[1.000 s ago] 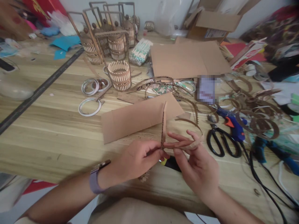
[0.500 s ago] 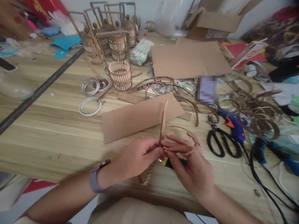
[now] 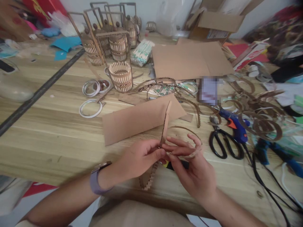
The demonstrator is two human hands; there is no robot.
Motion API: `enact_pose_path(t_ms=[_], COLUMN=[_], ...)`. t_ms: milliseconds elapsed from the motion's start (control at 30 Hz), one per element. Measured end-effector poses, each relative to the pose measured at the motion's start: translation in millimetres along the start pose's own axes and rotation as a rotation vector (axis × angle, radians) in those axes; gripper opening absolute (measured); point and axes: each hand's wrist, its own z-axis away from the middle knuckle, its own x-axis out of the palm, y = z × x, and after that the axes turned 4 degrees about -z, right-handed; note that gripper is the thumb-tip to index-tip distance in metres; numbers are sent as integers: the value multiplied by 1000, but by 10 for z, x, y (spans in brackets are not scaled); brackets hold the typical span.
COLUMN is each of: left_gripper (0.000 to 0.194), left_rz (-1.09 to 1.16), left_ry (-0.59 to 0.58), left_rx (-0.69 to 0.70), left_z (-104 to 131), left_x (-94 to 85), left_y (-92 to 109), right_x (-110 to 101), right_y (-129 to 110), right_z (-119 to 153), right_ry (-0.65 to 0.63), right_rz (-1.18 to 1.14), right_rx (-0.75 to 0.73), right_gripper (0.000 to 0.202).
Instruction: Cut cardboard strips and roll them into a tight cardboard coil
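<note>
A corrugated cardboard strip (image 3: 166,124) stands up between my hands, its ridged edge showing. My left hand (image 3: 144,159) is closed, pinching the strip's lower part between thumb and fingers. Below that hand hangs a curled, ridged stretch of cardboard (image 3: 149,179). Thumb and fingertips of my right hand (image 3: 195,168) press together on a thin strip that loops around behind its fingers (image 3: 184,127). Where the two strips meet is covered by my fingertips. A yellow and black tool (image 3: 175,164) lies partly hidden beneath my hands. Behind them lies a flat cardboard piece (image 3: 134,121).
Scissors (image 3: 219,142) and a blue glue gun (image 3: 236,127) with its cable lie right, near coiled cardboard strips (image 3: 267,123). Tape rings (image 3: 90,108) lie left. A slatted basket (image 3: 120,77) and several handled lanterns (image 3: 117,47) stand behind, beside a large cardboard sheet (image 3: 189,60).
Both hands keep nearly the same grip and place. The upright strip leans slightly more to the right, and the whole view has shifted a little.
</note>
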Motion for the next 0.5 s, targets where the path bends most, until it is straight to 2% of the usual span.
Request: enact_pose_path(t_ms=[167,300,500], left_gripper=[27,25,23], left_rz=[-51,-124,-90], left_ry=[25,29,5], left_rx=[4,20,0], left_z=[-3,26,23], left_x=[-11,-11,6], left_y=[9,6,-30], right_x=[-1,-8,-25], right_y=[11,11,7], right_z=[-13,-8,-5], right_ry=[-14,-30,5], right_rz=[98,72,29], right_rx=[-9,-5,69], right_gripper=[13,14,14])
